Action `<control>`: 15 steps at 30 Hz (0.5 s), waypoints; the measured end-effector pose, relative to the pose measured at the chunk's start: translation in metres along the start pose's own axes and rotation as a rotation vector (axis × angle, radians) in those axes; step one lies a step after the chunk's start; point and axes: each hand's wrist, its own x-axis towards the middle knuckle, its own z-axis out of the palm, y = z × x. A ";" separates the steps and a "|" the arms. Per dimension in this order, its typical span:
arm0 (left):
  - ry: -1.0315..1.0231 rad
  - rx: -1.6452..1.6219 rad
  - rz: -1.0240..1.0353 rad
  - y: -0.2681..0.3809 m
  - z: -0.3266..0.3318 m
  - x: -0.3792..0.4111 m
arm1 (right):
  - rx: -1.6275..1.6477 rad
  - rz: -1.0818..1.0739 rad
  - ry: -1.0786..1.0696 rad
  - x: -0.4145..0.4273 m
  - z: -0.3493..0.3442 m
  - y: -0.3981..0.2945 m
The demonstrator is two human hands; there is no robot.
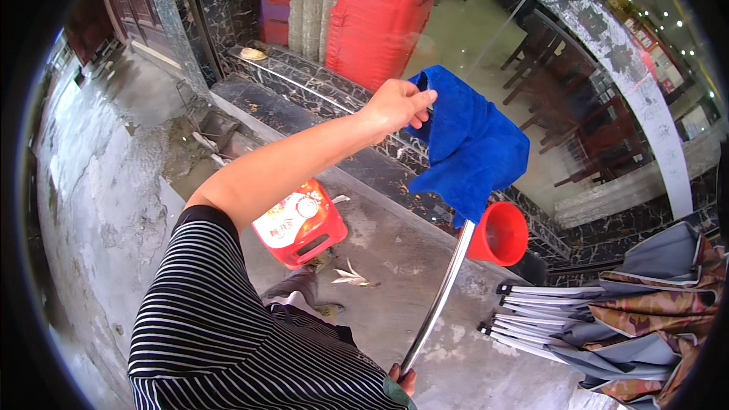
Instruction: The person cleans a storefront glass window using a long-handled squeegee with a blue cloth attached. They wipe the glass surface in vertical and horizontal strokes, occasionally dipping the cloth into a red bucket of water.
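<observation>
My left hand (401,105) reaches across the view and pinches the edge of a blue cloth (472,142) between thumb and fingers. The cloth is draped over the upper end of a shiny metal pole (438,302), hiding that end. Low in the view, close to my striped shirt, my right hand (402,378) is closed around the pole's lower visible part, partly hidden by the shirt. Behind the cloth's lower edge stands a red bucket (501,233), whose inside is partly visible. A red and white plastic container with a handle (302,222) is on the concrete below my left forearm.
A glass pane with dark wooden chairs (603,136) and stacked red plastic chairs (381,17) behind it rises ahead. Below it runs a dark marble ledge (302,80) bearing a yellowish object (253,54). Folded canopy frames with camouflage fabric (643,307) lie at the right. Dry leaves (351,276) litter the concrete.
</observation>
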 end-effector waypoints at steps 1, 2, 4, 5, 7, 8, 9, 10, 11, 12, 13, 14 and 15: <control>-0.008 0.060 -0.038 -0.003 0.000 -0.008 | -0.069 -0.037 0.009 -0.001 0.004 0.009; 0.005 0.126 -0.037 -0.006 0.001 -0.017 | -0.053 -0.054 -0.001 -0.003 0.005 0.012; 0.107 0.133 -0.040 -0.016 0.003 -0.022 | -0.021 -0.088 -0.015 -0.005 0.008 0.013; 0.139 0.205 -0.023 -0.018 0.002 -0.020 | -0.023 -0.098 0.003 -0.006 0.009 0.013; 0.201 0.345 0.017 -0.021 -0.004 -0.016 | -0.025 -0.117 0.042 -0.009 0.013 0.014; 0.248 0.561 0.050 -0.024 -0.008 -0.019 | -0.026 -0.123 0.060 -0.011 0.013 0.017; 0.295 0.776 0.094 -0.023 -0.012 -0.019 | -0.021 -0.131 0.085 -0.009 0.013 0.018; 0.345 0.989 0.139 -0.024 -0.017 -0.019 | -0.016 -0.140 0.111 -0.008 0.013 0.015; 0.321 1.030 0.156 -0.030 -0.025 -0.016 | -0.084 -0.166 0.142 -0.008 0.011 0.007; 0.297 1.070 0.172 -0.028 -0.029 -0.019 | -0.083 -0.190 0.160 -0.009 0.010 0.002; 0.306 1.103 0.154 -0.025 -0.033 -0.020 | -0.083 -0.214 0.177 -0.009 0.010 -0.002; 0.317 1.100 0.153 -0.023 -0.039 -0.019 | -0.085 -0.242 0.195 -0.010 0.010 -0.006; 0.329 1.030 0.154 -0.022 -0.044 -0.016 | -0.108 -0.134 0.116 -0.015 0.006 -0.015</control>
